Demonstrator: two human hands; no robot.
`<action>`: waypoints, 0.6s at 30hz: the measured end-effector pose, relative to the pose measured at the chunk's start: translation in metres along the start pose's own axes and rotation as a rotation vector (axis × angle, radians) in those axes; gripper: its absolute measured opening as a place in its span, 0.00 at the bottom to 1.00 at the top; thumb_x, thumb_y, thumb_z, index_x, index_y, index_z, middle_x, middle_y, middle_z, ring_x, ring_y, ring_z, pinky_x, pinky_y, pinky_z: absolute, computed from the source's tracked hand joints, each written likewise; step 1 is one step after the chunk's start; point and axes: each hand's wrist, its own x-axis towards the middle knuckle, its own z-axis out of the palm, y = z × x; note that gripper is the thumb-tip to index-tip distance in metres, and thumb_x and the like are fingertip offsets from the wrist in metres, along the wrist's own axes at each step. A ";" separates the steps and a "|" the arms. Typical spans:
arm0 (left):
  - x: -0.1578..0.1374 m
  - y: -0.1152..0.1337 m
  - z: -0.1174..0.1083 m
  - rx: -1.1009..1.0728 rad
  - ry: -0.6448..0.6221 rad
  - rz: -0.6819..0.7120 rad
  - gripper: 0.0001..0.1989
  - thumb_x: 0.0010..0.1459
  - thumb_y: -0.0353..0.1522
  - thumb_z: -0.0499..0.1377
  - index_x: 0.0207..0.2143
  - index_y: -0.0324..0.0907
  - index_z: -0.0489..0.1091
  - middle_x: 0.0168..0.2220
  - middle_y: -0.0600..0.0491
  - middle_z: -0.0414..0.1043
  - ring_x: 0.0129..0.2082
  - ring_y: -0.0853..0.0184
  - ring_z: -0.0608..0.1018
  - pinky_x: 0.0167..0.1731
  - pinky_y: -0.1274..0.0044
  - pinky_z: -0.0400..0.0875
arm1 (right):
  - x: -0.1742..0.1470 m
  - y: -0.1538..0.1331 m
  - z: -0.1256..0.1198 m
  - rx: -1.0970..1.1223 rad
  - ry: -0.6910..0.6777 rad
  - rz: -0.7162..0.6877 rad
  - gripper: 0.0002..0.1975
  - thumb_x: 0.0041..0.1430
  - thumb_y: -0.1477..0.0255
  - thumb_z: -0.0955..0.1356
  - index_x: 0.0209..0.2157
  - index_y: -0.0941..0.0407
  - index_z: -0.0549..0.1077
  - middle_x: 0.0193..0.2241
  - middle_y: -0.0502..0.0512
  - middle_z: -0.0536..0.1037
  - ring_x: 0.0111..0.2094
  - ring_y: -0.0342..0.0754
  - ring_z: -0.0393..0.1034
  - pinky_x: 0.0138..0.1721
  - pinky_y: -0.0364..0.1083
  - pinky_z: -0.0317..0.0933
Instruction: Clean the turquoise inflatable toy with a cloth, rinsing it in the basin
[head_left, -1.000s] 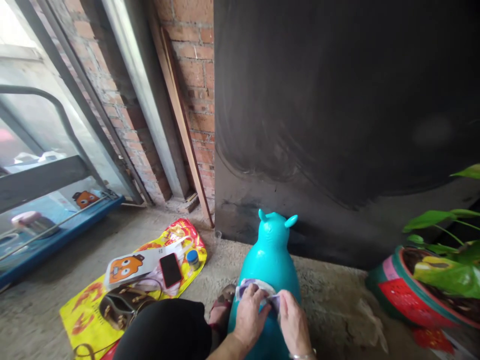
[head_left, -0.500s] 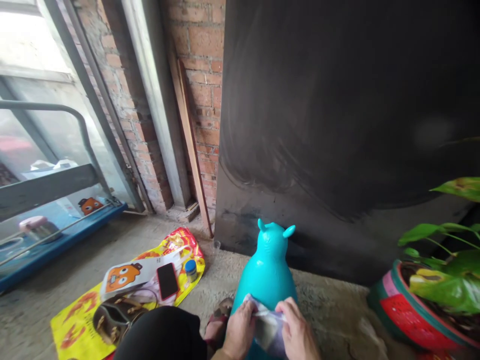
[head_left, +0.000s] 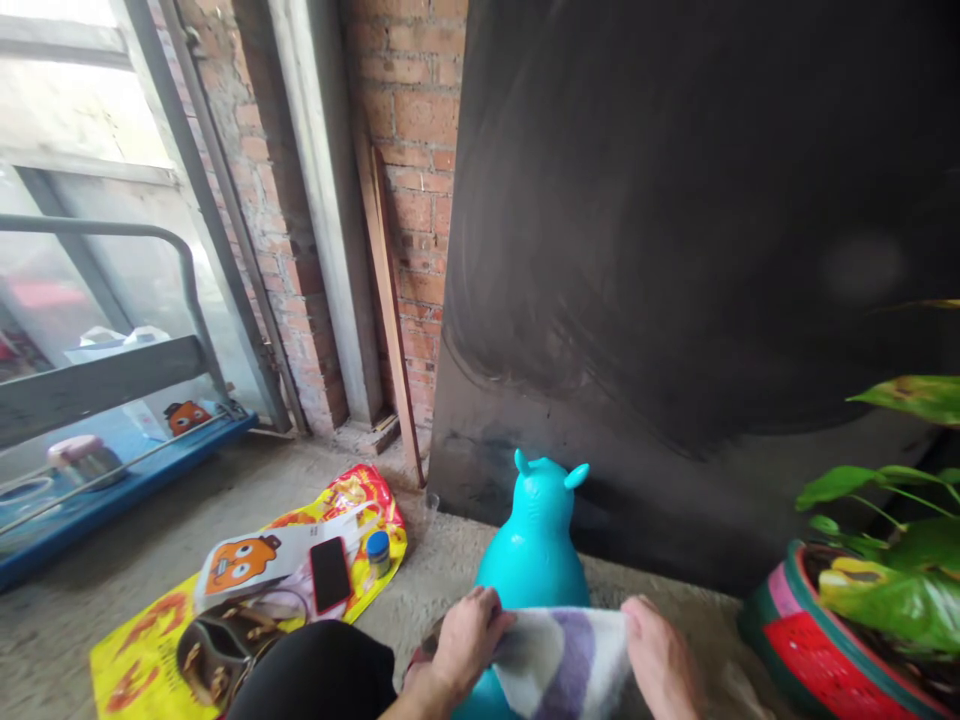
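Observation:
A white towel with purple bands [head_left: 566, 660] is stretched between my two hands at the bottom of the view. My left hand [head_left: 471, 640] pinches its left corner, and my right hand [head_left: 660, 655] grips the opposite corner. Behind the cloth stands a glossy turquoise inflatable animal [head_left: 534, 560] with two small ears, upright on the floor. The towel covers part of its body; whether it touches the surface, I cannot tell.
At left on the concrete floor, a yellow plastic sheet [head_left: 142, 640] carries a printed bag [head_left: 247, 565], a phone [head_left: 330, 575], a blue-lidded jar [head_left: 379, 553] and a brown handbag [head_left: 221, 645]. A potted plant [head_left: 832, 640] stands right; a dark board [head_left: 660, 250] leans behind. A blue-based cart [head_left: 127, 475] is far left.
My hands have moved apart, my right hand going rightward. The towel, bunched up before, is now spread out taut between them. The camera view has shifted slightly.

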 end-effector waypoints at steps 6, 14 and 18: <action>0.046 0.040 -0.067 0.084 0.110 0.168 0.11 0.60 0.40 0.53 0.33 0.44 0.69 0.36 0.54 0.68 0.39 0.66 0.72 0.39 0.78 0.61 | 0.050 -0.017 -0.062 -0.016 0.052 -0.050 0.14 0.59 0.72 0.54 0.27 0.51 0.67 0.33 0.51 0.74 0.31 0.45 0.67 0.30 0.45 0.49; 0.032 0.047 -0.069 0.101 0.055 0.228 0.13 0.60 0.43 0.51 0.37 0.46 0.70 0.41 0.52 0.69 0.45 0.63 0.70 0.48 0.73 0.62 | 0.024 0.004 -0.051 -0.144 0.146 -0.051 0.16 0.61 0.70 0.52 0.28 0.51 0.66 0.34 0.52 0.73 0.32 0.48 0.69 0.28 0.48 0.51; -0.009 0.011 -0.011 0.105 -0.105 0.055 0.02 0.49 0.31 0.59 0.26 0.42 0.70 0.33 0.49 0.71 0.40 0.55 0.75 0.43 0.64 0.68 | -0.024 0.048 0.042 0.022 -0.181 -0.020 0.17 0.55 0.73 0.54 0.25 0.46 0.71 0.34 0.52 0.77 0.33 0.49 0.73 0.29 0.47 0.59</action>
